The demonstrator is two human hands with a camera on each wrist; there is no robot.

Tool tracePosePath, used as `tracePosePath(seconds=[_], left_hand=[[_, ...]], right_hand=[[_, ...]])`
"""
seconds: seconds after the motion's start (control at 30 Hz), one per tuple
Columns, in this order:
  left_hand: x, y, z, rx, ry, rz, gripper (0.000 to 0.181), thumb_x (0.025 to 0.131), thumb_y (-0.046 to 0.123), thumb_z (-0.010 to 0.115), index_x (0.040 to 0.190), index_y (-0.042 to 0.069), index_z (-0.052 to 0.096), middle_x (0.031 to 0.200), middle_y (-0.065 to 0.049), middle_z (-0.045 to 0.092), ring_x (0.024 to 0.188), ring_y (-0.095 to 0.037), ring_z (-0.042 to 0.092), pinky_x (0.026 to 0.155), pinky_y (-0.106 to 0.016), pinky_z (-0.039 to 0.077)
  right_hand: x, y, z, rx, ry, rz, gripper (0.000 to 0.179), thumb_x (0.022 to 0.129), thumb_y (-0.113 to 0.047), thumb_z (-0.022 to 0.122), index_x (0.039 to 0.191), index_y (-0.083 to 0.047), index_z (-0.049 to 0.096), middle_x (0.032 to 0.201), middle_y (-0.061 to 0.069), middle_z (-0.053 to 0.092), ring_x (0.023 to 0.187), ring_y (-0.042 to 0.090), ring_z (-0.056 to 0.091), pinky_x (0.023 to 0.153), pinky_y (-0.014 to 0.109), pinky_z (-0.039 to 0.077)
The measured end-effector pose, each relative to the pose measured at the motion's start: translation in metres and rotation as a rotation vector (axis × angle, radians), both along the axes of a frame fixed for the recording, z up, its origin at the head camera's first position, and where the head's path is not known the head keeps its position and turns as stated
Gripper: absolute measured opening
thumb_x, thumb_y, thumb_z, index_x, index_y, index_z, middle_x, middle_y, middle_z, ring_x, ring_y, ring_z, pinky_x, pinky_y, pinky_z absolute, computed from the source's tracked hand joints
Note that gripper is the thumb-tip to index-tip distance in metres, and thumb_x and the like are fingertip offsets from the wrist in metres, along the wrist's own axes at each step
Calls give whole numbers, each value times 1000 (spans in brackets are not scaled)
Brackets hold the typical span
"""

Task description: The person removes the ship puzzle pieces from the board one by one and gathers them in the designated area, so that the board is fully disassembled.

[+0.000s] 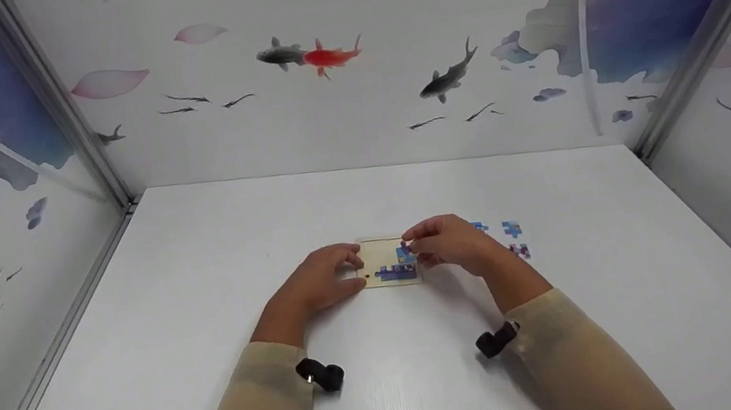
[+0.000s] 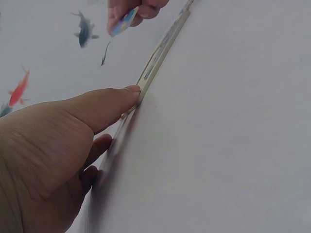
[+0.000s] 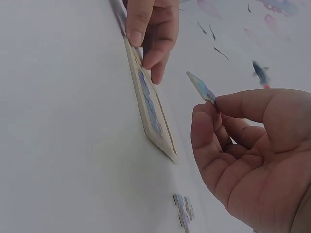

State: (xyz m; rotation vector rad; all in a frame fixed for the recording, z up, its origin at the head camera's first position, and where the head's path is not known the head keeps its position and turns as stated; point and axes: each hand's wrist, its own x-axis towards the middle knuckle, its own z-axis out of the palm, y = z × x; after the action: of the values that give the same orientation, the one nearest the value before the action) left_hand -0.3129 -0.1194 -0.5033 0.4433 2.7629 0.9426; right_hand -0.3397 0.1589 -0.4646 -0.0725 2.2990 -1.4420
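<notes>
A small wooden puzzle tray (image 1: 378,253) lies on the white table, with a row of joined purple-blue jigsaw pieces (image 1: 396,273) along its near side. My left hand (image 1: 324,276) holds the tray's left end, thumb at the near corner and fingers at the far side. Just above the tray's right part, my right hand (image 1: 451,243) pinches a blue and purple jigsaw piece (image 3: 201,88) between thumb and fingertips. The right wrist view shows this piece tilted and apart from the tray. Part of the tray's right edge is hidden by the right hand in the head view.
Several loose jigsaw pieces lie right of the tray, among them a blue one (image 1: 512,228) and a purple one (image 1: 520,251). Another blue piece (image 1: 479,225) is partly covered by my right hand. Printed walls (image 1: 352,107) enclose the table's back and sides.
</notes>
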Motion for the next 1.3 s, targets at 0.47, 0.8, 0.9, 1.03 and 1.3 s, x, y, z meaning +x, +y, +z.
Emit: tracePosePath(seconds=[0.47,0.8,0.9,1.03,1.3], left_hand=[[2,0,0,20,11,-4,23,99,31,76,120,25,71,163,8,54,162,-23,37,135,-47,28],[2,0,0,11,17,-11,23,99,33,76,120,25,70,164,8,53,162,-23,37,136,-46,27],[2,-1,-1,19,9,-4,22,99,33,76,119,26,70,164,9,53,162,-23,37,136,-46,27],[1,-1,-2,21,10,-6,21,99,33,76,118,26,69,164,9,53,162,-23,37,136,-46,27],[0,-2,-1,32,21,-24,22,99,30,77,118,23,70,163,6,54,161,-24,39,135,-46,28]], right_hand=[[17,62,-2,101,-53,-25,23,100,-20,76,121,-9,77,120,10,75,99,20,75,89,27,65],[20,65,-5,227,-75,-51,21,96,-23,82,113,-11,80,109,11,79,88,20,78,81,26,65],[20,65,-4,272,-52,-32,22,96,-23,82,113,-9,80,107,10,80,85,18,77,79,25,65],[20,66,-5,313,-37,-17,20,96,-21,82,111,-9,81,104,8,81,83,17,77,78,25,64],[19,69,-7,327,-28,0,14,97,-19,80,106,-9,83,98,5,82,80,15,76,76,24,63]])
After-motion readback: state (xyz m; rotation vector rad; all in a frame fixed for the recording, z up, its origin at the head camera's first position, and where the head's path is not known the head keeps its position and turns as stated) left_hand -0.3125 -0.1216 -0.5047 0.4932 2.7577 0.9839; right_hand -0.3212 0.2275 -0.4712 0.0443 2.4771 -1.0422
